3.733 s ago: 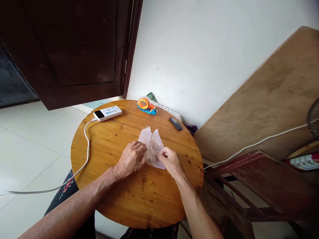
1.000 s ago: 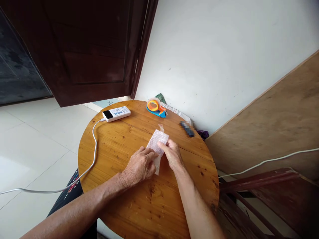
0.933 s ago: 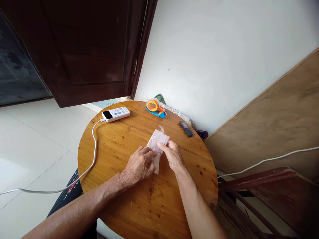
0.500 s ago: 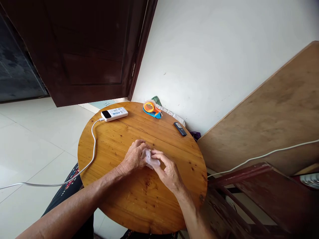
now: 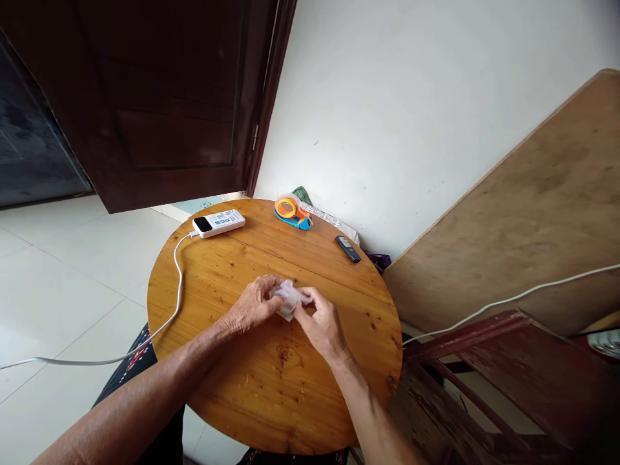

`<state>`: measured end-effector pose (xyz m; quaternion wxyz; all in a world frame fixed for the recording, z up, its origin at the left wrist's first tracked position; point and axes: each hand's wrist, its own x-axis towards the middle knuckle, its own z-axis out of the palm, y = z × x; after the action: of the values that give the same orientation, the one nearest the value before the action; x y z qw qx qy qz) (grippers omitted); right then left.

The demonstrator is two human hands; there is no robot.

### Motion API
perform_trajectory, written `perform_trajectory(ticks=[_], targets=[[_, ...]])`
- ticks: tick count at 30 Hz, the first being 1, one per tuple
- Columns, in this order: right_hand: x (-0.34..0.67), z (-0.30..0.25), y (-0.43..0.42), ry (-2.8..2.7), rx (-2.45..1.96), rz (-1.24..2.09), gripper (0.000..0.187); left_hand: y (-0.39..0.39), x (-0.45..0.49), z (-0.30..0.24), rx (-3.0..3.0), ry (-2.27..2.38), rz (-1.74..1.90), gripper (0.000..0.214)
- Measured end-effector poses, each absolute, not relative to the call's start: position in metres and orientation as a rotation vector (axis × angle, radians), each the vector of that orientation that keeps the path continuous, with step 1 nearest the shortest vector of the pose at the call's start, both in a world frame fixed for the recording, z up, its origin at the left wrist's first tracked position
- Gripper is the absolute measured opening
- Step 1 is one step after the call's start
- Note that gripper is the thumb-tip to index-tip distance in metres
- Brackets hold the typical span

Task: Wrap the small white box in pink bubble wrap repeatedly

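Between my hands, just above the middle of the round wooden table (image 5: pixel 232 368), is a small translucent whitish piece of crumpled plastic (image 5: pixel 289 298), perhaps a thin bag or wrapper. My left hand (image 5: pixel 256 303) grips its left side with thumb and fingers. On the right side, my right hand (image 5: pixel 320 321) pinches it between thumb and forefinger. The plastic is slightly blurred, and whether anything lies inside it cannot be made out.
At the table's back left lies a white power bank (image 5: pixel 220 223) with a white cable (image 5: pixel 181 278) running off the left edge. An orange and blue tape dispenser (image 5: pixel 293 212) sits at the back, a small dark remote-like device (image 5: pixel 347 248) right of it. A dark red chair (image 5: pixel 513 374) stands at right.
The plastic has been turned and spread between my fingers, with a squarer lower part now showing. My left thumb has come round to its near side. The view shifted slightly.
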<state>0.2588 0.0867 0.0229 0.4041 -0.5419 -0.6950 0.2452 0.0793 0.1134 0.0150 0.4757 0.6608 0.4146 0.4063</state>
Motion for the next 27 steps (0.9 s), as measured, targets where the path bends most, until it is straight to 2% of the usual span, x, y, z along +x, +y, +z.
perform_trajectory(ticks=[2,4,9,19,23,27], targets=[[0.261,0.024,0.093,-1.605,-1.429,0.907,0.023,0.113,0.079,0.017,1.513,0.959,0.954,0.038],[0.264,0.024,0.099,-1.537,-1.447,1.059,0.027,0.113,0.08,0.016,1.437,0.911,0.943,0.045],[0.268,0.024,0.11,-1.649,-1.514,0.9,0.026,0.117,0.086,0.001,1.354,0.879,0.971,0.062],[0.263,0.019,0.107,-1.611,-1.315,0.931,0.036,0.12,0.087,-0.007,1.436,0.932,1.02,0.073],[0.265,0.023,0.098,-1.724,-1.324,1.0,0.032,0.118,0.086,-0.004,1.521,1.007,0.96,0.073],[0.263,0.023,0.097,-1.773,-1.356,0.94,0.029,0.114,0.087,0.0,1.687,1.17,0.918,0.06]])
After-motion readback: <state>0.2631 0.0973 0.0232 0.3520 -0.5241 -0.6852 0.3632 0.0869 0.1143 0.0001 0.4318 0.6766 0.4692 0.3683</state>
